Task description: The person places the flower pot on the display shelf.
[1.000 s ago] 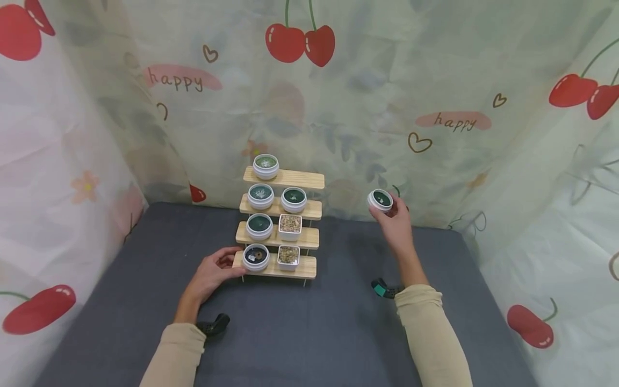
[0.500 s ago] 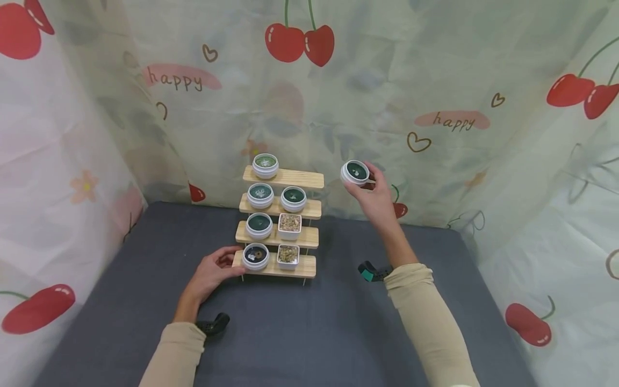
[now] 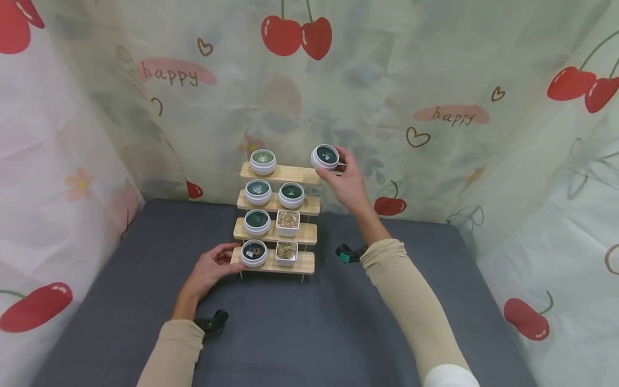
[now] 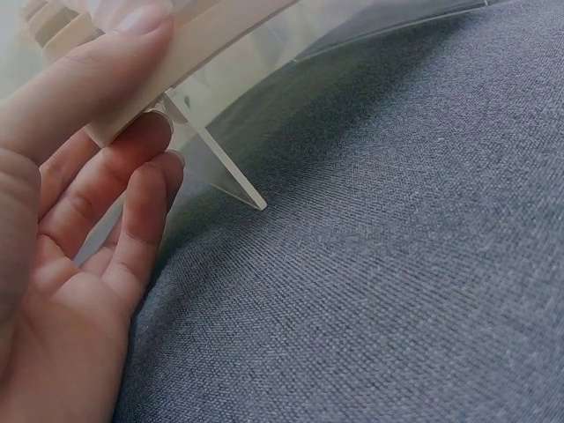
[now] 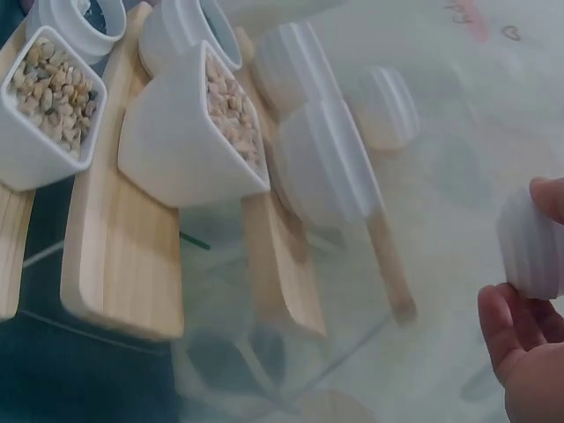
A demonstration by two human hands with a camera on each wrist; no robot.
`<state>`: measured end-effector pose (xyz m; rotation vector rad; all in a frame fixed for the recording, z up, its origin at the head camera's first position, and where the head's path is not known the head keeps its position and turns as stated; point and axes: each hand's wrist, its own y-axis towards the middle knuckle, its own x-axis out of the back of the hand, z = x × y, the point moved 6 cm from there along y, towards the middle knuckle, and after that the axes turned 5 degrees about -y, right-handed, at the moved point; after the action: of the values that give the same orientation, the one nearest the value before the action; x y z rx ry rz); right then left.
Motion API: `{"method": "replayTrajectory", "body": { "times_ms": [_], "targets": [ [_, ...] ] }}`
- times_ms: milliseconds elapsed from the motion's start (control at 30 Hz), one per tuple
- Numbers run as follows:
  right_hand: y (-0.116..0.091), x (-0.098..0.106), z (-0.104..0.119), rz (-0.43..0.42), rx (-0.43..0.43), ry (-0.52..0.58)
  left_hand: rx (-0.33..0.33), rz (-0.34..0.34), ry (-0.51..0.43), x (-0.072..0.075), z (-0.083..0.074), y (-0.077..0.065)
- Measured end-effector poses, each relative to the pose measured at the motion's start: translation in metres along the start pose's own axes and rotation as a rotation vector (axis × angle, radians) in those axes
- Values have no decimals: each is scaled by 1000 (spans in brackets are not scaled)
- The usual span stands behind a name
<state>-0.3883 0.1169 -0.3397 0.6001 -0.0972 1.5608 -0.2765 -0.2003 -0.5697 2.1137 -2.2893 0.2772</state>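
A four-tier wooden display stand (image 3: 304, 262) with clear legs stands on the table, bearing round white pots and square ones. My left hand (image 3: 210, 271) grips the left end of its lowest board, thumb above and fingers beneath, as the left wrist view shows on the board (image 4: 211, 40). Raised by the right end of the top board (image 3: 295, 173), my right hand (image 3: 350, 185) holds a round white pot (image 3: 317, 161) with a dark green surface. In the right wrist view that pot (image 5: 526, 247) sits between thumb and fingers, apart from the board.
A green-topped round pot (image 3: 263, 163) occupies the top board's left end. Lower tiers carry more round pots (image 3: 291, 195) and square pots of gravel (image 3: 287, 223). Behind the stand hangs a cherry-print curtain (image 3: 362, 80). Dark grey cloth (image 3: 280, 333) covers the table.
My right hand has carried the round pot leftward and up, from the right of the stand to the top board's right end. The left hand keeps its grip on the lowest board.
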Motion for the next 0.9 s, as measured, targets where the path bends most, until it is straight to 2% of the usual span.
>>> {"method": "replayTrajectory", "body": {
  "times_ms": [133,400,600,900],
  "targets": [
    [9,-17,1,18,8,37,-4,3,4,-1,-2,0],
    [25,-45,-2,53,21,21,3,-8,18,0,0,1],
    [33,-58,-6,74,13,11,1,-11,17,1,1,2],
    [31,-66,-10,73,11,-31,6,-9,-1,2,2,1]
  ]
}}
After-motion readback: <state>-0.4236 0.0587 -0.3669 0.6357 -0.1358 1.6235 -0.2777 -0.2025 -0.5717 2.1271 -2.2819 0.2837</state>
